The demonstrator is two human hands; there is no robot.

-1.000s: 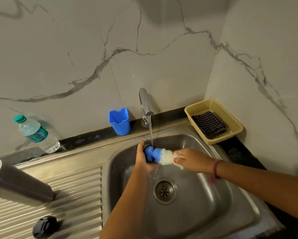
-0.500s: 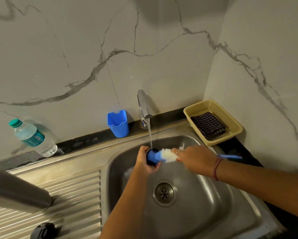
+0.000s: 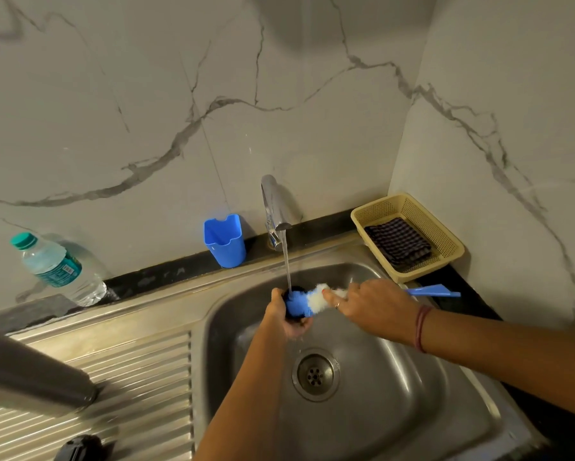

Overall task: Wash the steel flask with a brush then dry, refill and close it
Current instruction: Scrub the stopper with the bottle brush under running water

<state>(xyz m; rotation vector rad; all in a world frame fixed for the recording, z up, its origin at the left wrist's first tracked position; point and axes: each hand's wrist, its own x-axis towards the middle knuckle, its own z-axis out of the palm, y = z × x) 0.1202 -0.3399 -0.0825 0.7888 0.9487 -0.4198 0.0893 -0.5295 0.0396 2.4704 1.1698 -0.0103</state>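
A black lid (image 3: 80,449) is lying at the near edge of the draining board, and the steel flask (image 3: 30,374) is lying on its side behind it. Over the sink (image 3: 395,410), the left hand (image 3: 284,316) is gripping a small dark part under the running tap (image 3: 274,204). The right hand (image 3: 372,306) is holding the brush (image 3: 309,299), fingers curled around its handle.

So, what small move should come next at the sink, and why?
Probably twist the brush with the right hand inside the dark piece that the left hand grips: its blue tip sits in the piece, under the running water, so a turn would scrub it.
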